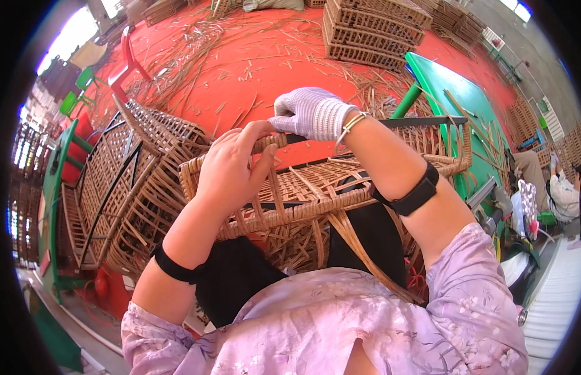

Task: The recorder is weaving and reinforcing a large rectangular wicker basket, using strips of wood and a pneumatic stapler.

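Note:
A brown woven wicker basket [322, 178] with a black band along its far rim lies across my lap. My left hand [231, 164], bare, is closed around the far rim on its left side, the thumb on the near side of it. Touching its fingertips, my right hand [312, 114] wears a white knitted glove and has its fingers curled in at the same rim. Whatever those gloved fingers pinch is hidden. Loose cane strips [362, 250] hang from the basket's near edge over my leg.
Another large wicker basket [125, 181] stands tilted close on the left. A green table [453, 94] holds cane strips on the right. Stacked wicker baskets [372, 31] and a red chair [129, 62] stand farther off on the red floor [272, 56], which is littered with cane scraps.

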### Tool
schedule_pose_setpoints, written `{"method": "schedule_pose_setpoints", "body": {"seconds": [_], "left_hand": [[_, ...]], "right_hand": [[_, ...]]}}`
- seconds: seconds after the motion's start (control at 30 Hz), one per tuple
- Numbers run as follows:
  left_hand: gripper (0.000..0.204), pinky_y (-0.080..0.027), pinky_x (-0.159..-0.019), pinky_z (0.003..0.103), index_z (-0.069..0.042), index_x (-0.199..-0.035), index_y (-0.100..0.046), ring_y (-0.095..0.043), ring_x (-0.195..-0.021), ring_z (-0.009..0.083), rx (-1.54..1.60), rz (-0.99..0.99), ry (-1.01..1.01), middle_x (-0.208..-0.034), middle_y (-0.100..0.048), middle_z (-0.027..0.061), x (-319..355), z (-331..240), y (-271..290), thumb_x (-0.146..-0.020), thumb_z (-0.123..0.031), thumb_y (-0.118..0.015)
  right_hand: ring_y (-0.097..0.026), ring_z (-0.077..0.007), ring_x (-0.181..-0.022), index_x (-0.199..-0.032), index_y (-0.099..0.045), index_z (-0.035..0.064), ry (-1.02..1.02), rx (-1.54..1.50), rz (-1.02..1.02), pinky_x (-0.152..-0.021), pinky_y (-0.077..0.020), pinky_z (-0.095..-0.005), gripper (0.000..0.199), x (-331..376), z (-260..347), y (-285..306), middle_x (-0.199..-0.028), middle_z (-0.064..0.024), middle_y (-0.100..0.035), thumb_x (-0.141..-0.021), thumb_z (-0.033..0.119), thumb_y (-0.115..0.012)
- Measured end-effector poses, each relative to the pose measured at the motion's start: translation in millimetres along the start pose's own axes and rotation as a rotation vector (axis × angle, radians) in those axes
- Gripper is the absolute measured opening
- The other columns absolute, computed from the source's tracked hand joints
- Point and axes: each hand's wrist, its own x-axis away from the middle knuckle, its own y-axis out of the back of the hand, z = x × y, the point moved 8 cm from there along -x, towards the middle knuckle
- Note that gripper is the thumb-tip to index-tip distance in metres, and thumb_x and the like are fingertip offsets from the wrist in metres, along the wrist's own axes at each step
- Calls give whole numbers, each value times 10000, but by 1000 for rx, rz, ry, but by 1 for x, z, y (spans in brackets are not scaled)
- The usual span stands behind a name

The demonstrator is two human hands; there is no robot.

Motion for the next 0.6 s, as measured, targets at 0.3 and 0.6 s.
{"method": "schedule_pose_setpoints", "body": {"seconds": [0.3, 0.6], "left_hand": [[229, -452, -891, 408, -87, -1021, -691, -606, -955, 305, -243, -20, -51, -989, -632, 78, -8, -27, 6, -821, -199, -685], [271, -479, -869, 413, -36, -984, -713, -619, -956, 318, -9, 141, 21, -1038, -657, 95, -23, -3, -6, -789, -223, -719]], "right_hand": [[-652, -323, -835, -969, -725, 89, -40, -57, 233, -784, -499, -422, 511, -14, -17, -26, -886, -150, -695, -874, 561, -555], [-632, -297, -776, -938, -698, 111, 27, 4, -508, -741, -502, -401, 305, 52, 3, 10, -781, -129, -629, -881, 388, -583]]}}
